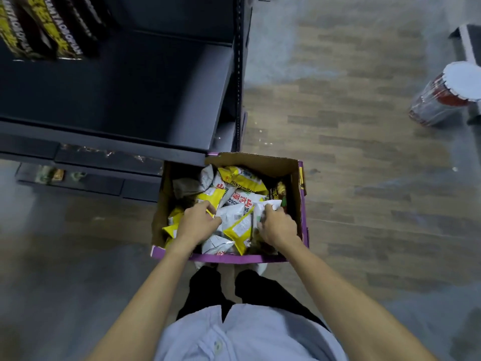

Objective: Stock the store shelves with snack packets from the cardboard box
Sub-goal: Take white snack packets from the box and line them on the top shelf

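While reaching into the cardboard box [301, 204] on the floor [364, 157], right of the shelf [117, 95], gripping a yellow packet [211, 197] with left hand [199, 221]. Pinching a white packet [268, 205] with right hand [278, 226], among heaped snack packets [242, 178].

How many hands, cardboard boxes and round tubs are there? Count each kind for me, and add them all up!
Hands: 2, the left hand gripping a yellow packet, the right hand gripping a white packet
Cardboard box: 1
Round tub on the floor: 1
Total: 4
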`<state>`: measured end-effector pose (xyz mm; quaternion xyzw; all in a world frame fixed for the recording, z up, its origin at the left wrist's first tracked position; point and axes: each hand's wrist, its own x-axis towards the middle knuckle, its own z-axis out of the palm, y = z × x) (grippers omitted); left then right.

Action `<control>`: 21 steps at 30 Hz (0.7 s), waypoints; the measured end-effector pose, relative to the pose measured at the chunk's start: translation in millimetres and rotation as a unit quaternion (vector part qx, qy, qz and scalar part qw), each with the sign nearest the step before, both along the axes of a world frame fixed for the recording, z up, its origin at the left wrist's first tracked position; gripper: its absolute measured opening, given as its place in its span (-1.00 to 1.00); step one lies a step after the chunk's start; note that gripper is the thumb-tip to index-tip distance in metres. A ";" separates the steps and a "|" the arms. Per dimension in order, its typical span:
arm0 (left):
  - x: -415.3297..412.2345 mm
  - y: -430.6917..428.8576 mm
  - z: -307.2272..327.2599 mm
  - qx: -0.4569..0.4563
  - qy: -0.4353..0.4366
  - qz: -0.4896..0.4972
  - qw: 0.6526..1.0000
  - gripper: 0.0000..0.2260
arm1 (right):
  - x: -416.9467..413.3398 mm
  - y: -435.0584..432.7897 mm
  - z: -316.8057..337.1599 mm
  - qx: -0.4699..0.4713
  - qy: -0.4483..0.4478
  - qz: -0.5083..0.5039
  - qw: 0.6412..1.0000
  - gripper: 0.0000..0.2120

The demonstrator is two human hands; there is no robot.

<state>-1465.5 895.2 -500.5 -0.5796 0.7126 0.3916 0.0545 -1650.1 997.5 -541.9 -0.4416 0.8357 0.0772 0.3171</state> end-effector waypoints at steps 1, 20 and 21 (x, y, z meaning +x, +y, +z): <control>1.3 2.6 -2.0 0.003 -0.002 0.006 1.000 -0.89 | -0.3 2.7 -4.1 0.012 -0.022 0.001 1.000 -0.57; -26.6 13.7 -31.7 0.067 -0.253 -0.263 0.929 -0.83 | 3.5 10.9 -9.5 -0.016 -0.077 -0.070 0.994 -0.33; -26.8 16.7 -34.5 0.052 -0.261 -0.272 0.925 -0.82 | 4.0 9.4 -8.8 -0.020 -0.072 -0.069 0.995 -0.32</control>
